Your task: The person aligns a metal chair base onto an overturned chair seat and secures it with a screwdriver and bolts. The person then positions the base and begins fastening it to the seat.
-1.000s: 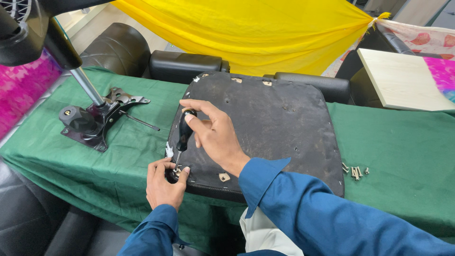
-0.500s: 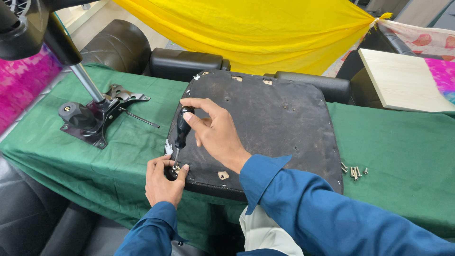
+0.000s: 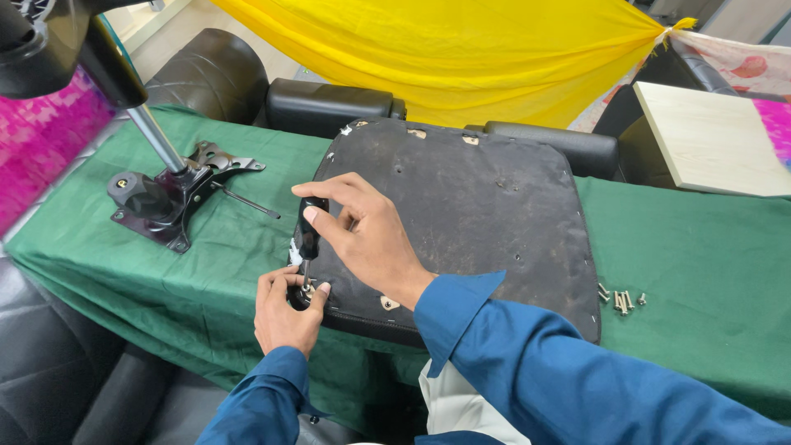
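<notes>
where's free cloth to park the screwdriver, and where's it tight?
Bare green cloth lies right of the seat pan, between the wooden board and the loose screws. More lies between the chair mechanism and the pan. It is crowded at the pan's near-left corner: left hand, right hand and screwdriver.

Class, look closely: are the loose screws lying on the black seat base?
No, the loose screws lie on the green cloth, right of the seat base.

Two bare hands, left hand (image 3: 283,313) and right hand (image 3: 368,235), emerge from long blue cloth sleeves (image 3: 527,363) with plain open cuffs, over a pale garment (image 3: 449,404).
</notes>
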